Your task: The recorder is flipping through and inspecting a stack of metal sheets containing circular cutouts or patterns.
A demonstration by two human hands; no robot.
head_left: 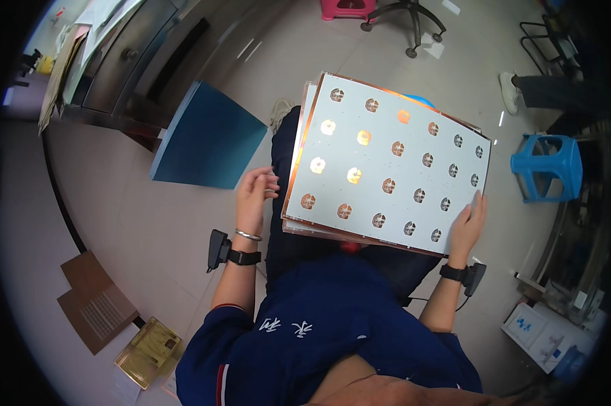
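Observation:
A pale sheet with copper-coloured edges (332,145) lies tilted across my lap, on top of a stack of similar sheets (312,229). Rows of small copper-coloured, head-shaped marks cover it, some glowing orange in the light. My right hand (468,227) holds the sheet's right edge near its lower corner, fingers along the rim. To the left of the sheet, my left hand (256,193) is off it, fingers loosely bent and apart, with nothing visible in them. Both wrists carry black strapped devices, and a silver bangle (248,235) circles my left wrist.
A blue panel-like block (207,139) stands left of my legs. A blue plastic stool (548,168) is on the right, near another person's leg (552,91). Flattened cardboard (102,304) and a gold box (147,352) lie lower left. A wheeled chair base (410,17) stands ahead.

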